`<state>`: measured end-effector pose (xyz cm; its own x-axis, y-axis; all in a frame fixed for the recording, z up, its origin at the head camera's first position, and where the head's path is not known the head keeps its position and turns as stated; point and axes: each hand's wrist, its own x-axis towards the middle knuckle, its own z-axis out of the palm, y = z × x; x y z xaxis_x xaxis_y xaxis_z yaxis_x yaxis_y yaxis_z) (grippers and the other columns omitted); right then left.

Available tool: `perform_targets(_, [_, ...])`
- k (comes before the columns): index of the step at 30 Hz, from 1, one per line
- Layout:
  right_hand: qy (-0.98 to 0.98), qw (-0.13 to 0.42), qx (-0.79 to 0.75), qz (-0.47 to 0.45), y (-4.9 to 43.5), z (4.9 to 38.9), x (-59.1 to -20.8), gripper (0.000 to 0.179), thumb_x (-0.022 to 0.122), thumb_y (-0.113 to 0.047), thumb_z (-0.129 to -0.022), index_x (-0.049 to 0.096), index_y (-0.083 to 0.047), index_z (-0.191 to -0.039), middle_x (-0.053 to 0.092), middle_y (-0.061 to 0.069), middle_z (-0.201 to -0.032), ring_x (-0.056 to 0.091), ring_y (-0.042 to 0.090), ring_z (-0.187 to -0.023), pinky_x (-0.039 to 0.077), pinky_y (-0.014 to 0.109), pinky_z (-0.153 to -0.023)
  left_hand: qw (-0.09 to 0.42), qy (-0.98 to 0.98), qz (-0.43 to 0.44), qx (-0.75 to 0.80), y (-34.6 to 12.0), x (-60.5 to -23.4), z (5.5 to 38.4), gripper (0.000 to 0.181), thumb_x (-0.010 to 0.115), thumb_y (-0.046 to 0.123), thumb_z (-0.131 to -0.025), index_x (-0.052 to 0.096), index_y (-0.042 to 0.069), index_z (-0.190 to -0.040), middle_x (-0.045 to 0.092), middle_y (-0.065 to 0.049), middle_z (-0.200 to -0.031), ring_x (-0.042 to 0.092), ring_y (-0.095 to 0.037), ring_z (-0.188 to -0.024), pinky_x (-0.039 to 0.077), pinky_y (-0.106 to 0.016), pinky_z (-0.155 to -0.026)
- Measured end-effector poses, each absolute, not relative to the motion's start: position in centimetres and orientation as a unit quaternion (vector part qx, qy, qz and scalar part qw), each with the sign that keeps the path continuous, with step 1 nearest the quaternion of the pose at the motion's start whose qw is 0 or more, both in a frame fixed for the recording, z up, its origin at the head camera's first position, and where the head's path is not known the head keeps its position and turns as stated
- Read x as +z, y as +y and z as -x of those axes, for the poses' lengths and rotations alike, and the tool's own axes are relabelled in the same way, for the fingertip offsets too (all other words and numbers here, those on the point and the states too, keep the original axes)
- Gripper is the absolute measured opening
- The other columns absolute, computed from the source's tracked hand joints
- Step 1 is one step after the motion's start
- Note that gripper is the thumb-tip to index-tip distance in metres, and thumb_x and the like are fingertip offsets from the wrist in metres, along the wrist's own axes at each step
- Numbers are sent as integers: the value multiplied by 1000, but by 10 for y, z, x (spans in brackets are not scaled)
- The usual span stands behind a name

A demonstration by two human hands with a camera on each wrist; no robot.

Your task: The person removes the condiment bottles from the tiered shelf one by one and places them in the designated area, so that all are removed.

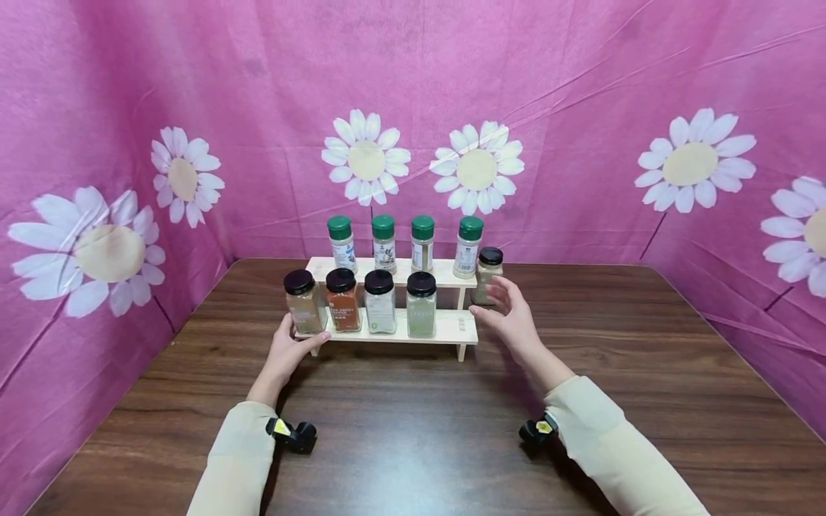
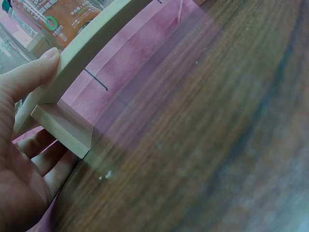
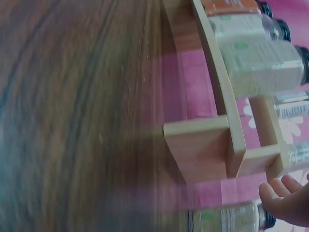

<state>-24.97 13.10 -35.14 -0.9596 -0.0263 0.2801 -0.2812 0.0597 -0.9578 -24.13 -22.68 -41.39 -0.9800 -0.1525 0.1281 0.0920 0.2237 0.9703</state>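
A two-tier wooden spice rack (image 1: 458, 330) stands on the table. My left hand (image 1: 287, 355) grips the left end of its lower shelf; in the left wrist view the thumb (image 2: 41, 70) lies on the front edge and the other fingers are behind the leg (image 2: 65, 128). My right hand (image 1: 513, 322) is beside the rack's right end, thumb and fingers apart, near a black-lidded spice jar (image 1: 488, 278) on the table. The right wrist view has this hand (image 3: 289, 203) by the jar's lid (image 3: 267, 217); whether they touch I cannot tell.
Several black-lidded jars, among them a reddish one (image 1: 344, 304) and a pale green one (image 1: 421, 312), stand on the lower shelf. Green-capped shakers (image 1: 422, 247) line the upper shelf. Behind the brown table (image 1: 413, 416) hangs a pink cloth (image 1: 581, 179) with white daisies.
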Motion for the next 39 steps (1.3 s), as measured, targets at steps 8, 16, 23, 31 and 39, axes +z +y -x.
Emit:
perform_targets(8, [-705,116,686,-139,112,243,-355,54,62,8,-71,35,9,-119,41,30,-113,39,40,-106,32,48,-87,106,-777,-20,-620,-227,-414,240,64,70,9,-71,33,3,-123,46,-16,-117,44,-15,-93,35,-23,-76])
perform_targets(16, [-697,112,689,-164,91,237,-360,51,64,9,-69,40,8,-114,44,30,-109,40,40,-104,34,49,-84,105,-777,-22,-620,-227,-415,240,64,71,10,-70,34,3,-122,46,-16,-117,44,-16,-93,35,-22,-75])
perform_targets(23, [-704,93,685,-162,76,236,-361,52,65,8,-70,40,7,-115,44,28,-112,40,38,-106,35,46,-85,103,-778,-21,-619,-227,-414,240,65,71,10,-71,33,3,-123,45,-15,-117,43,-18,-96,34,-25,-78])
perform_targets(31, [-716,102,673,-155,62,240,-363,54,69,5,-68,42,4,-114,49,23,-108,45,33,-101,36,47,-82,99,-781,-22,-617,-226,-413,241,66,71,11,-71,33,3,-124,45,-15,-118,42,-19,-97,32,-27,-80])
perform_targets(39, [-738,140,644,-146,51,241,-365,59,71,-1,-66,40,1,-117,49,21,-106,45,30,-100,37,47,-81,97,-782,-23,-615,-226,-413,241,65,71,12,-71,33,3,-124,45,-15,-118,42,-18,-96,33,-26,-79])
